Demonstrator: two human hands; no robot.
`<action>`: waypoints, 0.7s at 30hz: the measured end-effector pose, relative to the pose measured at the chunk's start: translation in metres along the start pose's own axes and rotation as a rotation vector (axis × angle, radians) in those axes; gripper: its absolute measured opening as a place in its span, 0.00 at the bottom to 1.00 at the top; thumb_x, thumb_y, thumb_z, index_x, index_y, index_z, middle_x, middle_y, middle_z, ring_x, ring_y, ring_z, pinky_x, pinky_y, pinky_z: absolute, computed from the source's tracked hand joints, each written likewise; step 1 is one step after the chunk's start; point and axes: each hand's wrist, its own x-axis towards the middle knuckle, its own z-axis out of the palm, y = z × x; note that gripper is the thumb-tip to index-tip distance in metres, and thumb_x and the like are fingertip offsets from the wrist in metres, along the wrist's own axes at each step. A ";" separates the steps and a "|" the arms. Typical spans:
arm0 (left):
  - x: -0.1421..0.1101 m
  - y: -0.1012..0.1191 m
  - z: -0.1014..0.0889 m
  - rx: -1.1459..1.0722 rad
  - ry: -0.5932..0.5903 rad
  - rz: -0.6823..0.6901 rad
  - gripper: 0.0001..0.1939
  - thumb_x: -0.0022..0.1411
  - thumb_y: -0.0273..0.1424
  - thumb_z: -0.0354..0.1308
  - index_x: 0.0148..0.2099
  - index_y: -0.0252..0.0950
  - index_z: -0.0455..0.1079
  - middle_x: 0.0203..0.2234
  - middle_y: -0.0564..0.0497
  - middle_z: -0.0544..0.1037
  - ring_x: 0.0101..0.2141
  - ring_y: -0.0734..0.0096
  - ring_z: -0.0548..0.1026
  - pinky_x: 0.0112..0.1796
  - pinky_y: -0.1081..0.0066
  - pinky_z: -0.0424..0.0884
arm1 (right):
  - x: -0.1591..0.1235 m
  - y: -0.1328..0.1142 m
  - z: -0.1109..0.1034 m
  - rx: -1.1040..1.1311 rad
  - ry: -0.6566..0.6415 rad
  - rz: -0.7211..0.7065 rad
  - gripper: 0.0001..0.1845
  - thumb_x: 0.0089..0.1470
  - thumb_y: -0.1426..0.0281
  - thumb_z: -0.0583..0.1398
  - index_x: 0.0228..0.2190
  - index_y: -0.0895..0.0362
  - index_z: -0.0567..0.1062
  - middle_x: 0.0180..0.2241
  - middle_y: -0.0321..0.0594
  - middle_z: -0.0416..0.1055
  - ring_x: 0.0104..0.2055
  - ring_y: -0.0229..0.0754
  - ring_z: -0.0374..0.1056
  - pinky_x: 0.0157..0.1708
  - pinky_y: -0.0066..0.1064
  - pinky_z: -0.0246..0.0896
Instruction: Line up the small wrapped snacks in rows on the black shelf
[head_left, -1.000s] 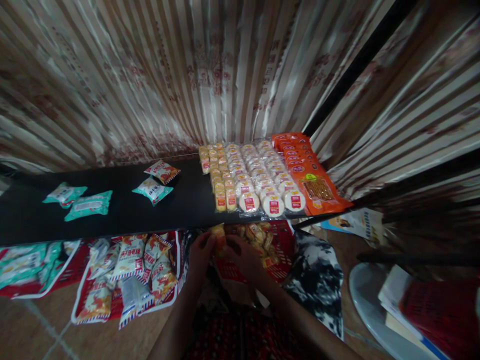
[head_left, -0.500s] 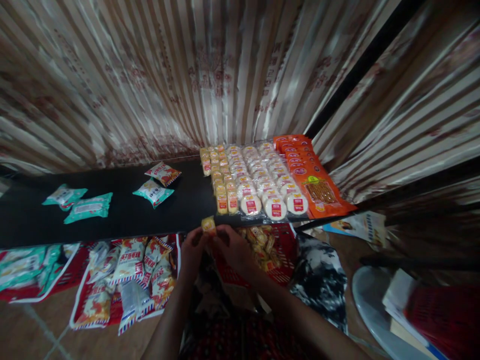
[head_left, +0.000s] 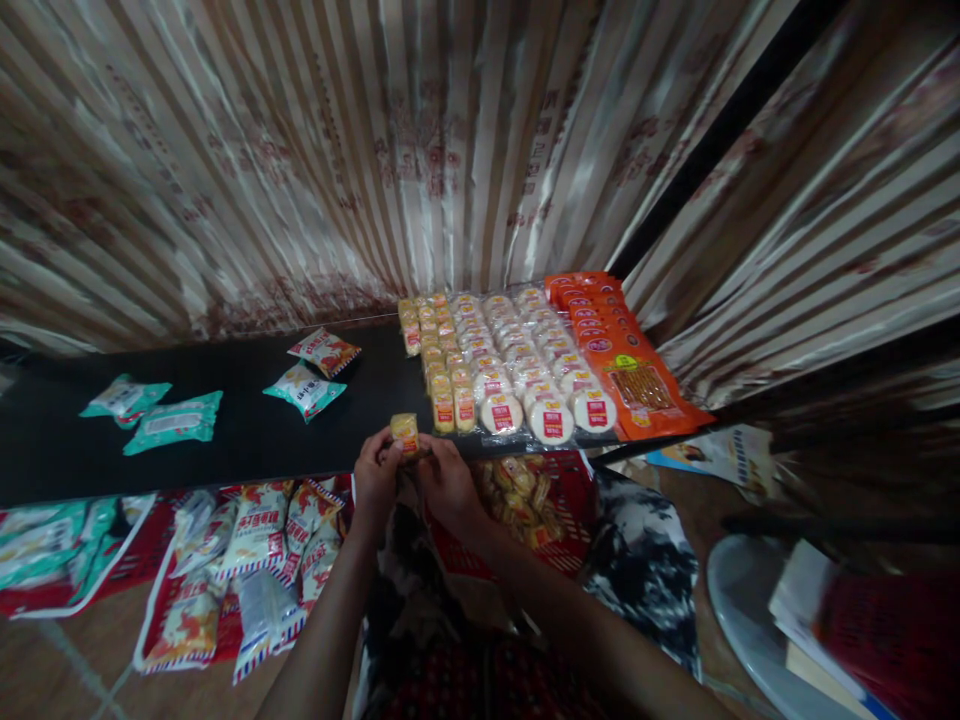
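A small yellow-wrapped snack packet (head_left: 404, 432) is pinched between my two hands at the front edge of the black shelf (head_left: 247, 440). My left hand (head_left: 377, 478) grips its left side, fingers closed. On its right side, the fingertips of my right hand (head_left: 450, 482) are closed on it too. Just beyond, to the right, stand rows of matching yellow packets (head_left: 444, 400), overlapping one another. Beside them lie rows of round white crackers in clear wrappers (head_left: 550, 415), then a stack of orange snack bags (head_left: 637, 385).
Teal packets (head_left: 176, 420) and a red-and-white packet (head_left: 326, 352) lie on the shelf's left part. Below are red baskets holding striped snack bags (head_left: 255, 530) and yellow packets (head_left: 525, 495). A striped curtain (head_left: 420, 150) hangs behind; a grey stool (head_left: 739, 600) stands right.
Both hands have moved slightly left and forward with the yellow packet, which now shows upright over the shelf's front edge. The goods on the shelf look the same.
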 end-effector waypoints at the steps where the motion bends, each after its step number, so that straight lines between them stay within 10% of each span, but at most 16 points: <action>1: 0.003 -0.001 0.001 -0.016 -0.004 0.001 0.23 0.49 0.39 0.59 0.46 0.32 0.71 0.36 0.48 0.74 0.27 0.75 0.71 0.30 0.73 0.69 | 0.000 0.002 0.004 0.028 0.001 0.014 0.20 0.50 0.77 0.51 0.45 0.57 0.69 0.41 0.46 0.69 0.44 0.43 0.67 0.47 0.38 0.65; 21: 0.039 -0.016 0.022 -0.006 0.085 0.011 0.20 0.53 0.36 0.57 0.46 0.33 0.71 0.38 0.44 0.75 0.39 0.65 0.74 0.41 0.66 0.70 | 0.008 0.020 0.046 0.075 0.023 0.109 0.27 0.50 0.77 0.50 0.53 0.62 0.66 0.56 0.51 0.62 0.60 0.46 0.57 0.60 0.44 0.52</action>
